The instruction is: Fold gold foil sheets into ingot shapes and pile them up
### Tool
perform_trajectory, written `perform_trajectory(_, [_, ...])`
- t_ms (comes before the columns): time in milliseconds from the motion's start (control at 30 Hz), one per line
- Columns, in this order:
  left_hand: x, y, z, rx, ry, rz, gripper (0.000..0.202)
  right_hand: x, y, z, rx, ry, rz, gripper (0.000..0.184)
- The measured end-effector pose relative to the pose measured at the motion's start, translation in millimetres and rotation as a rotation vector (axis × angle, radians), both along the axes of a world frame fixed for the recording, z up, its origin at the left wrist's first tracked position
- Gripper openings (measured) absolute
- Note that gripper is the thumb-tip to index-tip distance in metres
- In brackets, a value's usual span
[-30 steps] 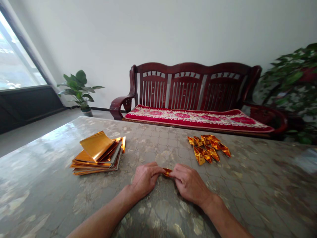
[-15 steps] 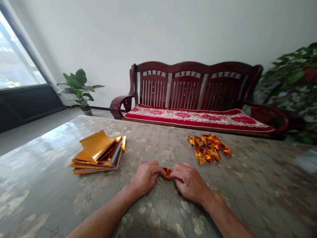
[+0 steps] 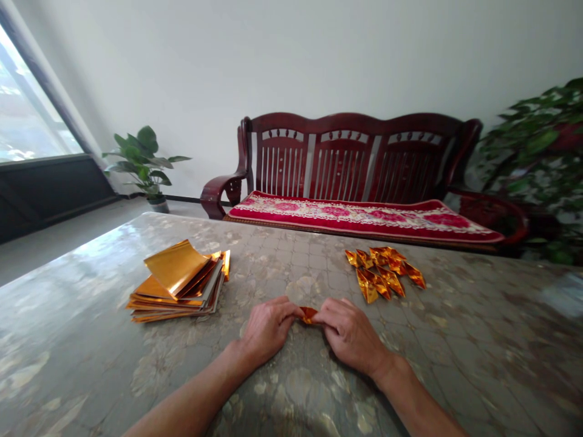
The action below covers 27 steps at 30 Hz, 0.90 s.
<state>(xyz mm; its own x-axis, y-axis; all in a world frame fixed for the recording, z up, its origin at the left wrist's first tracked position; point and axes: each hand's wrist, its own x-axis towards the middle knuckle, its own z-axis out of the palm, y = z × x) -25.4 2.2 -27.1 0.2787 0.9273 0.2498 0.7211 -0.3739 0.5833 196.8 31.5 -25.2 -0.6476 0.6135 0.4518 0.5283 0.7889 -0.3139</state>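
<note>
A small folded piece of gold foil paper sits between my two hands, just above or on the table. My left hand is closed, pinching its left end. Closed as well, my right hand grips the right end between thumb and fingers. Both ends of the piece are hidden by the fingertips. To the left lies an untidy stack of gold foil paper sheets, the top one curling up. Several folded gold foil pieces, boat-like in shape, are grouped beyond my right hand.
The table has a glossy, floral-patterned covering. Behind it stands a dark red wooden bench with a red floral seat cover. Potted plants stand at the left and right. A clear plastic-looking item lies at the right.
Both hands keep their pinch on the folded gold foil paper, with only a very slight shift of the fingers. The stack and the finished-looking pieces stay in place.
</note>
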Motion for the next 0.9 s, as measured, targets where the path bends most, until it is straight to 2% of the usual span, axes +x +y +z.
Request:
perform_trajectory(133, [0.1,-1.2,0.2,0.017,-0.043,-0.009,0.024,0.8,-1.2,1.0,-0.025,0.084,0.015,0.034])
perform_trajectory(267, [-0.3,-0.7,-0.7,0.02,-0.09,-0.003,0.018,2.9,0.5,-1.0,-0.056,0.185,0.029,0.023])
perform_trajectory(567, [1.8,-1.4,-0.9,-0.021,-0.092,0.096,0.011,1.9,0.1,-2.4,-0.058,0.219,0.016,0.02])
perform_trajectory(900, [1.0,-0.7,-3.7,-0.055,-0.196,0.049,0.012,4.5,-0.5,-4.8,-0.021,0.219,-0.027,0.014])
